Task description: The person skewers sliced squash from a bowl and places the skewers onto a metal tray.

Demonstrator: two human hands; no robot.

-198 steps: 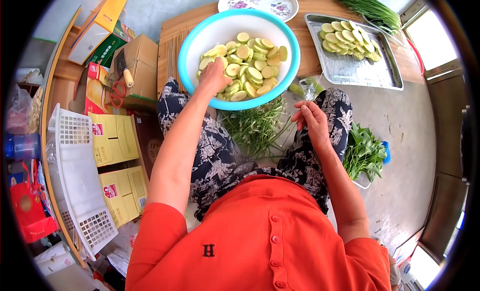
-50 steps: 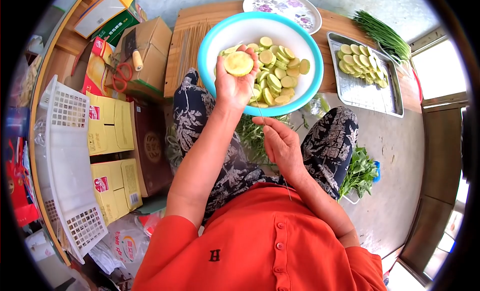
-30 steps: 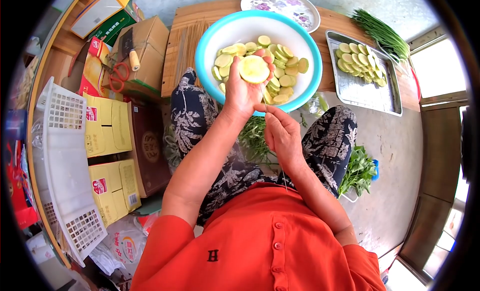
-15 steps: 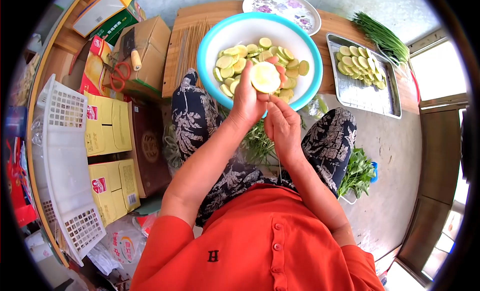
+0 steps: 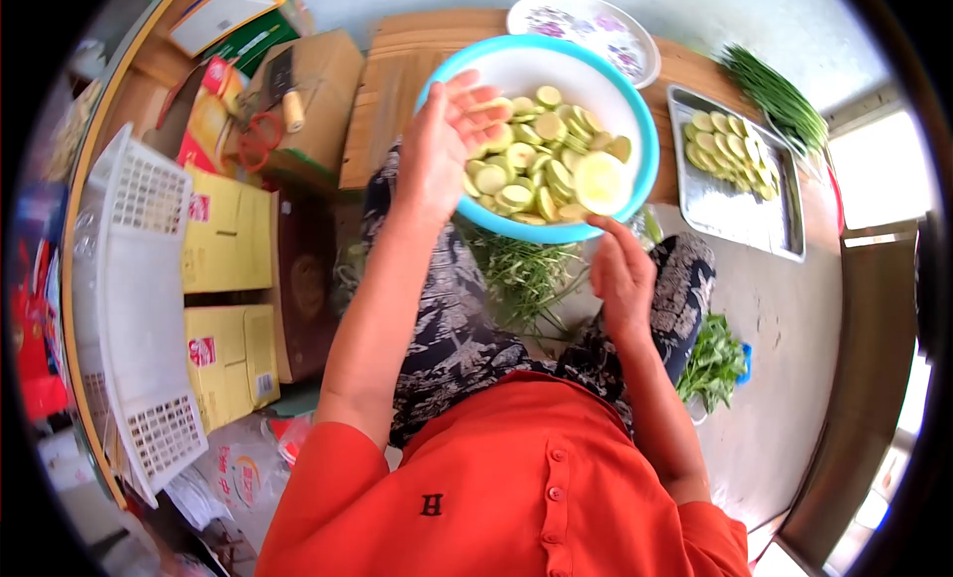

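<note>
My left hand (image 5: 442,145) is raised over the left rim of the blue-rimmed white basin (image 5: 643,130), palm up, fingers spread and holding nothing. My right hand (image 5: 623,274) is closed on a thin skewer, hard to make out in the blur, just below the basin's right rim. Past its fingertips, over the basin, is a large pale round slice (image 5: 602,184) that looks stuck on the skewer's end. Many green-edged slices (image 5: 549,127) lie in the basin. More overlapping slices (image 5: 730,150) rest on the metal tray (image 5: 730,216) at right.
A flowered plate (image 5: 635,46) stands behind the basin on the wooden board (image 5: 382,100). Long green stalks (image 5: 774,95) lie behind the tray. Loose greens (image 5: 526,274) are below the basin, leafy greens (image 5: 711,363) at right. Boxes (image 5: 230,229) and a white basket (image 5: 144,309) stand at left.
My left hand has let go of the large slice and moved left, opening. My right hand has moved right, and the slice has shifted right with it. The view has shifted slightly.
</note>
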